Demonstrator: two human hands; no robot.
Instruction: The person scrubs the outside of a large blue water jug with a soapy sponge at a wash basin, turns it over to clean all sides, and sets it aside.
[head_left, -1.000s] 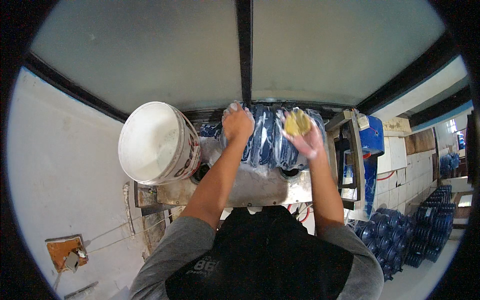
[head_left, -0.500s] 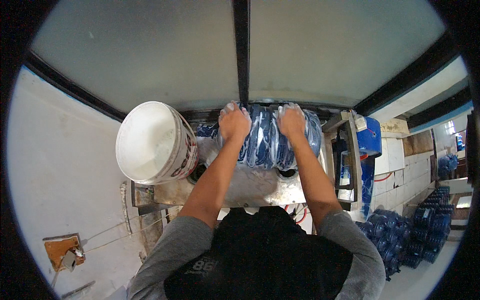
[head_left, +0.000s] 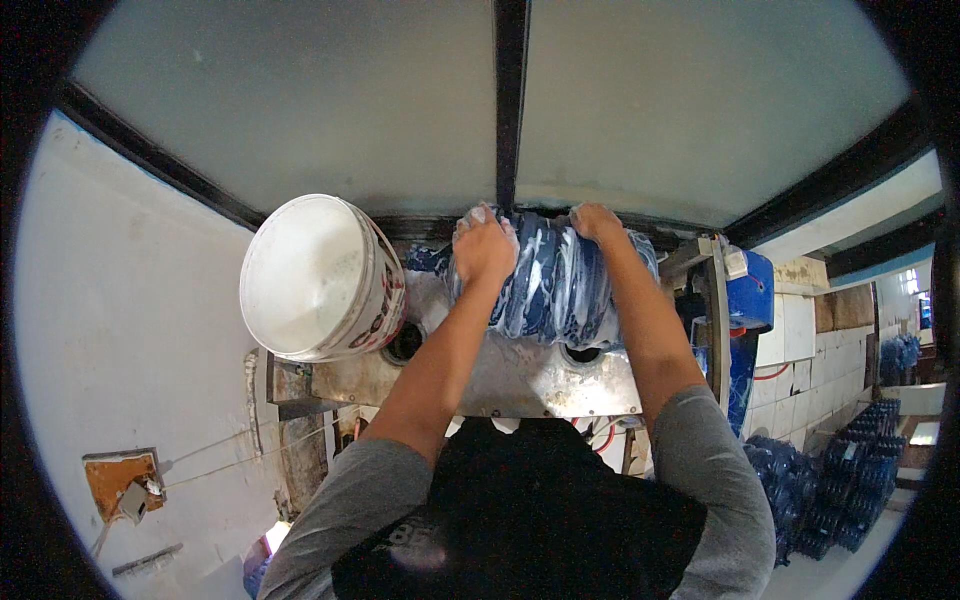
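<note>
A large blue water jug (head_left: 540,280) lies on its side on a metal counter (head_left: 480,375), streaked with white suds, its neck pointing left. My left hand (head_left: 485,243) rests on the jug near its neck end, fingers bent over it and flecked with foam. Toward the other end, my right hand (head_left: 597,222) curls over the jug's far side. Whether either palm covers a cloth or sponge is hidden.
A white bucket (head_left: 300,280) stands left of the jug. Round holes (head_left: 405,343) open in the counter. Beyond is a frosted panel with a dark frame (head_left: 511,110). A metal frame (head_left: 717,320) and blue container (head_left: 750,292) stand right; several blue jugs (head_left: 825,490) are stacked lower right.
My right hand has slid toward the far side of the jug, with its forearm angled more to the left. My left hand keeps its place on the jug. The whole view has shifted slightly.
</note>
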